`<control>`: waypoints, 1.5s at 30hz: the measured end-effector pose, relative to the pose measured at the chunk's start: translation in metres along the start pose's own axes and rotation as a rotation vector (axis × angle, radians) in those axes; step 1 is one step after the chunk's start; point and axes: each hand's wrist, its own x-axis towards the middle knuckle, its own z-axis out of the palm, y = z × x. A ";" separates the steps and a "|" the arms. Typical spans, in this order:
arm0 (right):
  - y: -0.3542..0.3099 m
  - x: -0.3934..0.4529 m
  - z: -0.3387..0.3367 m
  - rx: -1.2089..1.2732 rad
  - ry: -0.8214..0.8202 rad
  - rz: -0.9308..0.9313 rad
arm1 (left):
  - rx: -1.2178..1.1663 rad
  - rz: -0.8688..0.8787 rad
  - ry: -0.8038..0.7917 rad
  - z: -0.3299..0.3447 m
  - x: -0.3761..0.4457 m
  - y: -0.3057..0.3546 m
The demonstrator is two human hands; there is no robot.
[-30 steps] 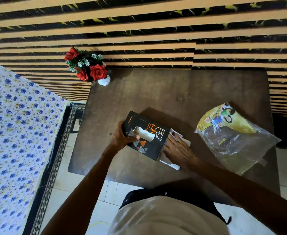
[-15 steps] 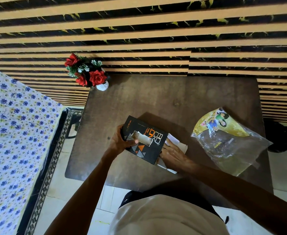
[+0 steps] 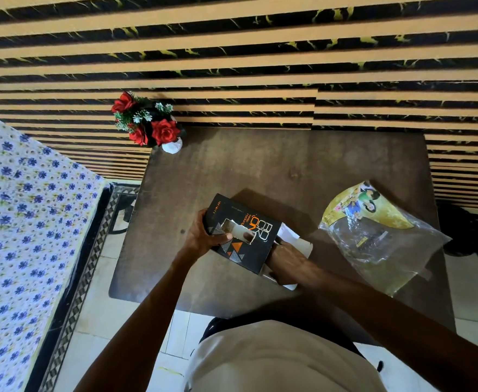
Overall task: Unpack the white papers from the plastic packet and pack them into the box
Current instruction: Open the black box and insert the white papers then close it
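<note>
A black box (image 3: 243, 236) with orange print and a cut-out window lies tilted on the brown table (image 3: 288, 171). My left hand (image 3: 203, 239) grips its left end, thumb across the top by the window. My right hand (image 3: 285, 260) presses on the white papers (image 3: 294, 240) sticking out of the box's right end; I cannot tell how far in they sit. The plastic packet (image 3: 373, 236), clear with a yellow printed top, lies on the right side of the table, apart from both hands.
A white vase of red flowers (image 3: 153, 125) stands at the table's far left corner. A striped wall runs behind the table. A bed with a blue-flowered sheet (image 3: 25, 236) lies to the left, across a strip of tiled floor.
The view has shifted slightly. My right hand has pushed in closer to the box's right end, so less of the white papers shows. My left hand keeps its hold on the box.
</note>
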 end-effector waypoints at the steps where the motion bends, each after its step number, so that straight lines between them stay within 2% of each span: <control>1: 0.001 -0.001 -0.001 0.025 0.031 -0.011 | 0.001 0.000 0.001 0.001 0.000 0.000; 4: 0.001 -0.006 0.000 -0.031 0.068 -0.030 | 0.001 -0.002 0.010 0.000 -0.001 -0.002; 6: 0.003 -0.019 0.006 0.061 0.137 0.079 | 0.000 0.000 0.012 0.000 -0.001 -0.003; 9: -0.006 -0.043 0.009 0.366 0.274 0.444 | -0.012 -0.019 0.027 0.003 -0.002 -0.002; 13: -0.024 -0.053 0.012 0.624 0.385 1.158 | -0.031 -0.019 0.047 0.010 -0.005 -0.003; 15: -0.024 -0.052 0.012 0.786 0.359 1.339 | -0.033 -0.010 0.062 0.013 -0.008 -0.004; 17: -0.015 -0.048 0.023 1.056 0.282 1.407 | -0.053 -0.006 0.065 0.014 -0.013 -0.002; 19: -0.002 -0.048 0.045 1.248 0.225 1.406 | -0.086 -0.004 0.059 0.013 -0.016 -0.001; 21: 0.003 -0.048 0.048 1.252 0.214 1.366 | -0.105 -0.013 0.065 0.012 -0.018 0.001; 26: -0.005 -0.055 0.024 1.007 0.385 1.134 | -0.152 -0.026 0.039 0.009 -0.019 0.001; 28: -0.006 -0.058 0.018 0.907 0.364 1.028 | -0.123 -0.023 0.038 0.008 -0.019 0.000; 32: 0.001 -0.055 0.003 0.626 0.230 0.971 | -0.064 -0.032 0.027 0.013 -0.024 0.004; 34: 0.008 -0.050 0.000 0.500 0.232 0.943 | 0.217 0.038 0.164 0.017 -0.030 0.011; 36: 0.011 -0.044 -0.004 0.477 0.227 0.954 | 0.530 0.291 0.288 0.024 -0.040 0.015; 37: 0.011 -0.041 -0.007 0.495 0.239 0.972 | 0.607 0.428 0.259 0.030 -0.046 0.018; 39: 0.008 -0.037 -0.010 0.598 0.289 0.944 | 0.751 0.590 0.083 0.049 -0.059 0.019; 42: 0.006 -0.034 -0.008 0.740 0.240 0.808 | 1.032 0.650 -0.104 0.080 -0.064 0.006; 45: 0.007 -0.036 -0.003 0.758 0.181 0.687 | 1.075 0.652 -0.094 0.101 -0.060 0.005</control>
